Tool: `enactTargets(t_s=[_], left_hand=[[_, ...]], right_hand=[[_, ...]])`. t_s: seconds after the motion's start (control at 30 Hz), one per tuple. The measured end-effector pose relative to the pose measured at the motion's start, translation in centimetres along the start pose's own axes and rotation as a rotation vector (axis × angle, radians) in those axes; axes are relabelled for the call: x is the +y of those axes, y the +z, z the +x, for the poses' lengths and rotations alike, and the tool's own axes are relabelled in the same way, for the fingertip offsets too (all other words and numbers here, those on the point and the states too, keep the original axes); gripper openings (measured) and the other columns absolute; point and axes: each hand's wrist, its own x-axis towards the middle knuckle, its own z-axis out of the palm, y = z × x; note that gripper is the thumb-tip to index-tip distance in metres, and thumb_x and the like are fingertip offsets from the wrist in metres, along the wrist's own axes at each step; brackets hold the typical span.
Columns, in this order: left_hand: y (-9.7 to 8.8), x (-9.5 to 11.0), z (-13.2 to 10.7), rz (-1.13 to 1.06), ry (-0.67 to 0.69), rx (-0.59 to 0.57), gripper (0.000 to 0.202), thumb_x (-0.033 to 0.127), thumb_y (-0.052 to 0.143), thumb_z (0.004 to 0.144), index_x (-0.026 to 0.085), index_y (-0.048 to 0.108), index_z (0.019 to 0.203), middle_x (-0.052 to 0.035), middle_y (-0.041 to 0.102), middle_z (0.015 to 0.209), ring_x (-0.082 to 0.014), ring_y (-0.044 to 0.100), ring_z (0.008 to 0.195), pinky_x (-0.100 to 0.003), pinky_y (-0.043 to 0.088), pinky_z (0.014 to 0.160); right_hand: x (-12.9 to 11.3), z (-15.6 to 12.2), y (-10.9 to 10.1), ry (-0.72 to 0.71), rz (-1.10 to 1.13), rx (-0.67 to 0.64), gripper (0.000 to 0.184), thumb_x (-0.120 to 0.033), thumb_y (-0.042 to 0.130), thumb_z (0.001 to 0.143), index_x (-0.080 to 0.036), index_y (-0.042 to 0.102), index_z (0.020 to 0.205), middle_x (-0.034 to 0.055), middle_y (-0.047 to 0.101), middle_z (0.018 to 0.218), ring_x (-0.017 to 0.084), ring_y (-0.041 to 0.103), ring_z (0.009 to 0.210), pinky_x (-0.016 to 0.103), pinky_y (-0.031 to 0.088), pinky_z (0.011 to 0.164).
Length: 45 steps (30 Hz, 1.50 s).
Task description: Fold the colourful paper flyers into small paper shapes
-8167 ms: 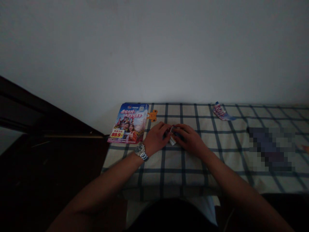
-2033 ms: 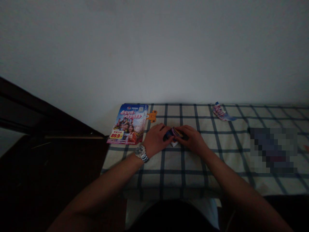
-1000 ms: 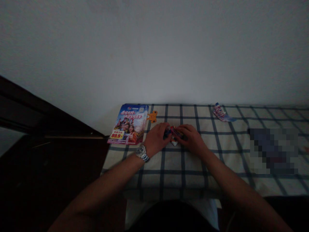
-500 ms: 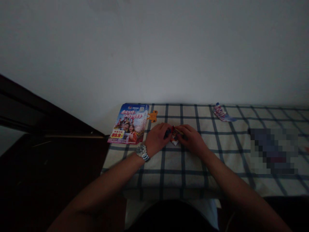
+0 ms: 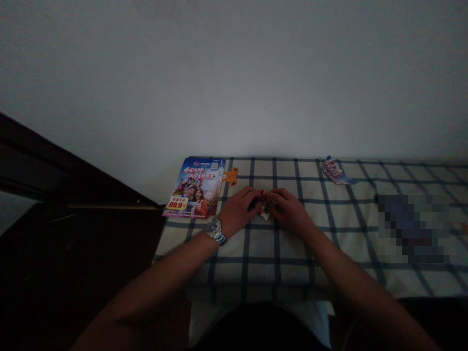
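Between my two hands is a small folded piece of printed paper (image 5: 264,212), coloured red, white and dark blue, low over the checked tablecloth (image 5: 234,263). My left hand (image 5: 239,209), with a metal watch on its wrist, pinches the paper's left side. On the other side, the fingers of my right hand (image 5: 290,210) are closed on its right edge. My fingers cover much of the paper, so its full shape is hidden.
A stack of glossy flyers (image 5: 197,187) lies left of my hands, by the table's left edge. Beside it is an orange bear-shaped piece (image 5: 231,176). Crumpled printed paper (image 5: 334,173) lies at the back right. A blurred-out dark object (image 5: 409,229) is farther right. A wall (image 5: 256,87) stands behind.
My right fingers have shifted slightly on the folded paper, and its top edge shows differently between my hands. Everything else looks the same.
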Motion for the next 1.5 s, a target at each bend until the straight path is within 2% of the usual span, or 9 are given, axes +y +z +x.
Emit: enactTargets(t_s=[0.2,0.43,0.7,1.07,1.2,1.37,1.5], left_hand=[[0.06,0.01,-0.05,-0.015,0.008,0.013,0.022,0.023,0.056,0.1,0.022,0.059,0.122,-0.0043,0.063,0.115,-0.0178,0.064,0.108,-0.033,0.056,0.095],[0.22,-0.15,-0.1,-0.009,-0.005,0.006,0.021,0.022,0.057,0.099,0.022,0.058,0.12,-0.0039,0.063,0.116,-0.0178,0.063,0.108,-0.032,0.056,0.094],[0.22,-0.18,-0.15,-0.01,0.003,0.016,0.021,0.022,0.058,0.099,0.022,0.058,0.12,-0.0045,0.062,0.118,-0.018,0.063,0.109,-0.033,0.056,0.096],[0.29,-0.34,-0.13,-0.013,0.011,0.009,0.02,0.022,0.057,0.1,0.022,0.059,0.119,-0.0051,0.062,0.118,-0.0194,0.063,0.11,-0.035,0.056,0.097],[0.27,-0.3,-0.16,-0.03,0.015,0.018,0.02,0.024,0.056,0.101,0.023,0.059,0.12,-0.0046,0.062,0.115,-0.0188,0.064,0.108,-0.034,0.057,0.094],[0.25,-0.44,-0.22,-0.033,0.007,0.004,0.022,0.03,0.06,0.1,0.024,0.059,0.121,-0.0039,0.063,0.116,-0.0188,0.065,0.104,-0.033,0.058,0.087],[0.29,-0.59,-0.28,-0.04,0.071,-0.014,0.018,0.034,0.06,0.1,0.024,0.063,0.114,-0.0044,0.063,0.117,-0.0196,0.064,0.107,-0.034,0.057,0.09]], right_hand=[[-0.34,0.14,-0.14,-0.024,-0.006,-0.006,0.035,-0.019,0.054,0.099,-0.028,0.064,0.132,0.0113,0.063,0.121,0.025,0.065,0.108,0.043,0.059,0.093],[-0.18,0.0,-0.09,-0.079,-0.049,-0.029,0.037,-0.022,0.056,0.099,-0.031,0.062,0.134,0.0098,0.063,0.131,0.028,0.062,0.117,0.048,0.056,0.1],[-0.33,0.07,-0.24,-0.058,-0.017,-0.046,0.034,-0.024,0.057,0.1,-0.028,0.061,0.133,0.0085,0.066,0.131,0.027,0.062,0.118,0.048,0.054,0.102],[-0.33,0.12,-0.29,-0.073,0.017,-0.016,0.033,-0.023,0.06,0.098,-0.026,0.065,0.131,0.0117,0.065,0.127,0.027,0.063,0.118,0.047,0.055,0.101],[-0.2,0.16,-0.39,-0.013,0.106,0.027,0.025,-0.024,0.06,0.099,-0.024,0.069,0.122,0.0116,0.066,0.123,0.025,0.066,0.113,0.045,0.057,0.1],[0.32,0.08,-0.36,0.028,0.132,0.019,0.019,-0.025,0.064,0.097,-0.023,0.072,0.114,0.0104,0.068,0.116,0.025,0.068,0.106,0.043,0.058,0.096],[0.4,0.11,-0.54,0.075,0.16,0.028,0.017,-0.024,0.062,0.097,-0.023,0.072,0.111,0.0087,0.071,0.112,0.024,0.069,0.103,0.041,0.058,0.094]])
